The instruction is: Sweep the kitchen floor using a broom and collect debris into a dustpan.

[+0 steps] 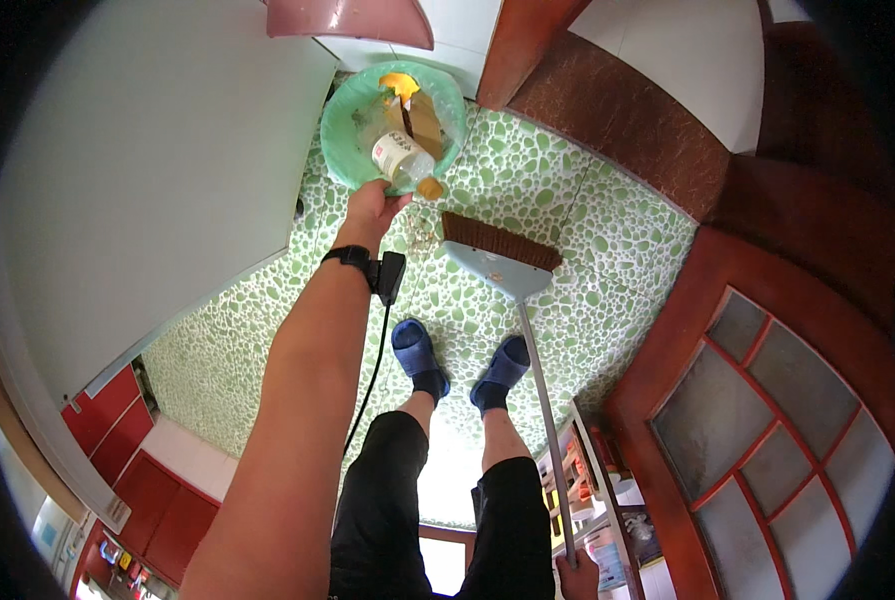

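My left hand (376,204) grips the near rim of a round waste bin (332,142) lined with a thin green plastic bag. Inside, a clear plastic bottle (408,159) with a white label and an orange-brown cap (430,188) leans over the rim by my fingers. Behind it lie a folded cardboard piece (425,124) and a yellow-orange scrap (400,85). Down at the lower right, my right hand (578,576) is closed around the grey handle (546,390) of a broom. The broom's brown bristles (500,238) and light-blue head (498,270) rest on the floor.
Fine debris (419,236) lies on the green pebble-patterned floor (605,225), between bin and bristles. A large pale panel (154,165) stands at left. A red-framed glazed door (762,420) and a shelf rack (605,495) are at right. My blue slippers (419,352) are below the broom head.
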Demonstrator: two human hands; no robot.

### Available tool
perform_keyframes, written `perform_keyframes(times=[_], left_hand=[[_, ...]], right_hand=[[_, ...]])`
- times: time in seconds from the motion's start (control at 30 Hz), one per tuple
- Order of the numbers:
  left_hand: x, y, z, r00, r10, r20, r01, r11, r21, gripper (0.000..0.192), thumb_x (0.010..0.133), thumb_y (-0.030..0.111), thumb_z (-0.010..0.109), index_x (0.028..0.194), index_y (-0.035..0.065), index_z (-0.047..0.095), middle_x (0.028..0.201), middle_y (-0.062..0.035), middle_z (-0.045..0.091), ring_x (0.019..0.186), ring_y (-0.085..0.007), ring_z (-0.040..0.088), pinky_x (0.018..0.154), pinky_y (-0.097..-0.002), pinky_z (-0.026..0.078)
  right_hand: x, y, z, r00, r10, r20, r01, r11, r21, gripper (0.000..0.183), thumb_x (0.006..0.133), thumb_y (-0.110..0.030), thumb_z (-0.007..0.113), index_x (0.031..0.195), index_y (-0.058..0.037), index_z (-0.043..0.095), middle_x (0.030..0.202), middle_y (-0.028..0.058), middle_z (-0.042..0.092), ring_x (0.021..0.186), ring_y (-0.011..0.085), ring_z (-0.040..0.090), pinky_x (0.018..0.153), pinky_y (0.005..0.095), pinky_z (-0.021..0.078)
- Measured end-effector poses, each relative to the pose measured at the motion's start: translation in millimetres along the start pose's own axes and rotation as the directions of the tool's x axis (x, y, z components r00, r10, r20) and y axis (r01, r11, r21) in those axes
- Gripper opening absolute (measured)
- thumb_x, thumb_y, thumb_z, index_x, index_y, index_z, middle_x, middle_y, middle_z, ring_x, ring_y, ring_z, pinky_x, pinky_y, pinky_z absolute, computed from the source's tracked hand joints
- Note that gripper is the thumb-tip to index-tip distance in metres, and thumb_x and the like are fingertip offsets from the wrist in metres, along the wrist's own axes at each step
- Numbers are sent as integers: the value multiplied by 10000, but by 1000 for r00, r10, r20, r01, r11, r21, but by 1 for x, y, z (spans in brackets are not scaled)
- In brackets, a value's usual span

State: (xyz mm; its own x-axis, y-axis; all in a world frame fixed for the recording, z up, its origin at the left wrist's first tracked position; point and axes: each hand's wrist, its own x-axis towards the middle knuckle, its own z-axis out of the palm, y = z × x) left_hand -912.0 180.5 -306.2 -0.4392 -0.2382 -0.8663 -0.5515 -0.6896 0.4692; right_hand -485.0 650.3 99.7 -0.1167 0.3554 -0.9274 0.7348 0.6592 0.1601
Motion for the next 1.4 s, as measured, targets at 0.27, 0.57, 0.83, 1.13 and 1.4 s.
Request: perform_keyframes(times=[0.27,0.57,0.83,1.13,1.4], left_hand=[[-119,-24,-88,998,32,-59,-33,999,-17,293,892,65,530,1136,-96,544,1044,-177,620,858,-282,664,663,-374,600],[-322,-61,-229,941,-99,-323,173,962,209,254,784,106,608,899,-120,630,817,-163,656,677,-261,662,532,-350,558],[-402,-110,-281,849,-213,-483,287,954,85,245,792,85,575,901,-133,592,824,-196,638,582,-274,630,485,-354,551],[-424,-114,-279,827,-272,-492,289,956,-43,259,786,85,586,926,-131,613,858,-200,654,645,-289,657,527,-362,576],[-423,-123,-288,875,-219,-431,233,972,-21,264,806,110,604,927,-125,608,829,-179,656,635,-273,654,548,-354,567]], right_hand=[[-46,-14,-10,972,-171,-163,183,981,67,342,899,-308,596,800,18,561,654,182,565,623,296,581,598,421,446],[-10,-214,-55,920,-387,-68,386,857,341,341,1016,-283,419,841,-18,544,586,28,487,519,129,491,489,299,375],[53,-261,-28,752,-656,-70,634,748,-196,435,1023,-371,416,893,13,574,667,88,530,577,188,521,560,378,435],[-15,-306,-49,884,-467,22,462,880,115,456,1026,-393,405,825,-2,524,625,78,492,569,170,531,532,361,426],[-8,-318,-20,763,-646,-3,625,740,-248,473,1021,-382,399,837,23,560,758,226,598,775,410,604,634,475,463]])
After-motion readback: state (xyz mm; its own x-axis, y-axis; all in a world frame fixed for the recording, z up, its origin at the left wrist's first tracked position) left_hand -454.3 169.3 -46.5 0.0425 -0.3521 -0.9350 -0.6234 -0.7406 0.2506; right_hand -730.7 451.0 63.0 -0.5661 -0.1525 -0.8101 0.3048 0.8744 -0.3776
